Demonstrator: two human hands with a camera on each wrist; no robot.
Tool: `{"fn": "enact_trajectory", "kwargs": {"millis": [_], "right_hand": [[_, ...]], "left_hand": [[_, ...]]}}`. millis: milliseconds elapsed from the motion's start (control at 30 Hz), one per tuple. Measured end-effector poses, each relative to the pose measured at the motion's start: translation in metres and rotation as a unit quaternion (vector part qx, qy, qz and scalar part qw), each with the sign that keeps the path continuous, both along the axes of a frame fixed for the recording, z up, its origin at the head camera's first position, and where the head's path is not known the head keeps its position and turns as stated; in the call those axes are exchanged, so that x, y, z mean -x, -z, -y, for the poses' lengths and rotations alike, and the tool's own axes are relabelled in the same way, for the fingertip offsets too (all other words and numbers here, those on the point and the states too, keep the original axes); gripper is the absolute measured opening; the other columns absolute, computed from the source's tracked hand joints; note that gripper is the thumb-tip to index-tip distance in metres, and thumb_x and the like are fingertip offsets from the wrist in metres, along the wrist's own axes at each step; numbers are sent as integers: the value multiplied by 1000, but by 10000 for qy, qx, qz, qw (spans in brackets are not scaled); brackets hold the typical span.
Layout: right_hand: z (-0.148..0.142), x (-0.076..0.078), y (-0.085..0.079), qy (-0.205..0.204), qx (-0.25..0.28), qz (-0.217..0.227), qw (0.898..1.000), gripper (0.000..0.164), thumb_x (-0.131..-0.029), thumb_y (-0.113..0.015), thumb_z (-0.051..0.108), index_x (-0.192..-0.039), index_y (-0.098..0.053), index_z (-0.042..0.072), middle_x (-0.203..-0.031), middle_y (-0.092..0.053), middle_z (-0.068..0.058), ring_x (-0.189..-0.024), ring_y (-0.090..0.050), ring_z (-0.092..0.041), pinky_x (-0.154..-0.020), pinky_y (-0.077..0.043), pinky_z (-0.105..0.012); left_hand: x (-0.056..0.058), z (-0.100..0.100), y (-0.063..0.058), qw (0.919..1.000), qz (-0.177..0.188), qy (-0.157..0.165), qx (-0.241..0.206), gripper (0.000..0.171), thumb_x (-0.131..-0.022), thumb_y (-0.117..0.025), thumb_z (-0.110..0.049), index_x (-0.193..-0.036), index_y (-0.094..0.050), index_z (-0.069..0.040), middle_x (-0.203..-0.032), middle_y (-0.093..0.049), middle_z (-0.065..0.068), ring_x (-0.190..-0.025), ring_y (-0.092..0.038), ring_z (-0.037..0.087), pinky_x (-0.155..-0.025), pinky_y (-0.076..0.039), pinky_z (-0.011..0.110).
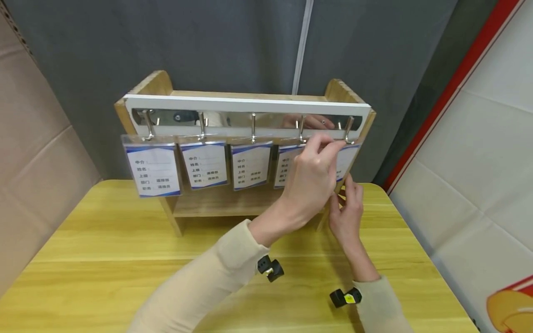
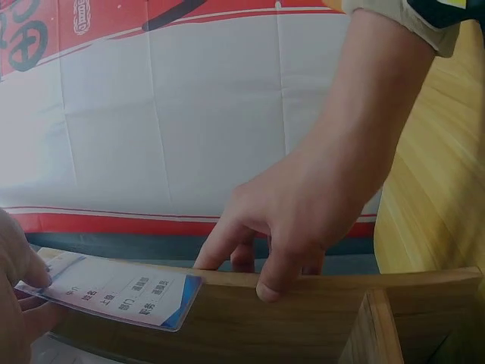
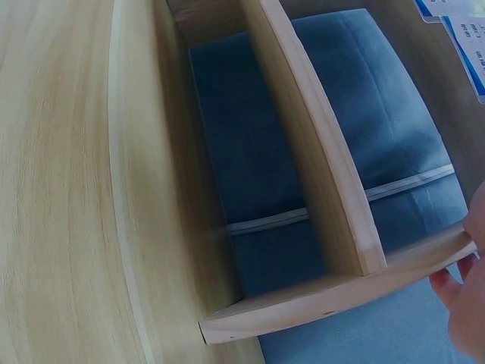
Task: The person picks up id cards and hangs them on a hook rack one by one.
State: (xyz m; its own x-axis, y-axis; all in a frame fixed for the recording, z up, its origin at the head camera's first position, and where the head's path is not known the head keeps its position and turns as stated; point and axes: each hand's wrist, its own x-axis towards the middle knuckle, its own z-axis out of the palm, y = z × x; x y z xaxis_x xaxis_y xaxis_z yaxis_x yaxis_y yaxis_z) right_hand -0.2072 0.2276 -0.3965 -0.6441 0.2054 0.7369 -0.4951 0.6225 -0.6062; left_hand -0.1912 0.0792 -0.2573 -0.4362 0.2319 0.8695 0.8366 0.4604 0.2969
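At the rightmost hook of the rack, my left hand (image 1: 311, 179) pinches the top of an ID badge (image 1: 346, 160) in a clear plastic sleeve. In the left wrist view this badge (image 2: 125, 292) shows its printed face, with the left fingers (image 2: 17, 262) at its end. My right hand (image 1: 349, 215) grips the right side panel of the wooden shelf (image 2: 311, 287), thumb on one face and fingers over the other. Several similar badges (image 1: 152, 169) hang in a row from the metal hooks (image 1: 253, 127) to the left; the left hand partly covers the closest one.
A white-framed hook rail (image 1: 233, 102) runs along the shelf's upper front. The shelf stands on a yellow wood-grain table (image 1: 104, 259). Behind it hangs a grey curtain (image 1: 233, 46); a white and red sheet (image 1: 491, 152) borders the right side. The shelf's lower board (image 1: 208, 203) sits beneath the badges.
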Motion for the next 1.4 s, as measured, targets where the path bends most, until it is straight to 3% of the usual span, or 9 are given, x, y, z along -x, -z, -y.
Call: {"fn": "enact_trajectory", "kwargs": {"millis": [200,400,533,767,1033,1233,1400], "right_hand": [[-1,2,1,-106,-83,-131,9998,59,-97,-58,-8,-154,-44,3,-112,-47,-30,-98,-64,-43,-84,-46,-2],[-5,2,0,-243,-197,-212,9993,60,-98,-62,-7,-154,-44,3,-113,-48,-30,-98,-64,-44,-87,-44,-2],[-7,2,1,-332,-189,-223,9990,61,-97,-62,-8,-154,-44,2,-113,-47,-31,-100,-64,-44,-89,-45,-3],[-13,4,-1,-409,-239,-301,9984,62,-96,-62,-12,-154,-43,0,-114,-47,-33,-98,-63,-44,-89,-44,-2],[-19,6,2,-436,-202,-126,9988,63,-95,-61,-14,-153,-43,0,-116,-46,-34,-99,-62,-39,-89,-44,-2],[-22,2,5,-432,-156,-170,9988,64,-94,-61,-15,-154,-44,1,-116,-48,-33,-98,-62,-40,-89,-46,-3],[-26,1,2,-390,-268,-107,9988,64,-92,-63,-16,-152,-46,0,-117,-50,-34,-97,-64,-43,-87,-46,-2]], "left_hand": [[-5,8,5,9988,-476,-23,-74,25,-98,-53,11,-114,-71,6,-117,-61,19,-94,-68,22,-84,-53,10],[-15,21,11,9967,-806,-122,35,27,-91,-56,17,-111,-71,7,-117,-61,22,-98,-70,24,-92,-53,13],[-23,34,16,9955,-927,-120,186,23,-92,-58,15,-109,-71,7,-115,-62,21,-99,-69,25,-96,-51,14],[-36,61,30,9938,-952,-39,565,20,-94,-61,11,-110,-71,6,-111,-65,20,-95,-70,25,-93,-55,17],[-43,111,69,9913,-474,-55,1228,32,-89,-72,7,-120,-70,4,-120,-69,19,-109,-69,29,-100,-55,27],[-45,157,102,9888,-183,-548,1375,42,-84,-80,-3,-124,-70,2,-126,-69,17,-110,-69,31,-91,-61,39],[-49,188,116,9848,22,-943,1457,46,-80,-80,1,-125,-69,1,-127,-68,19,-107,-70,36,-86,-63,45]]}}
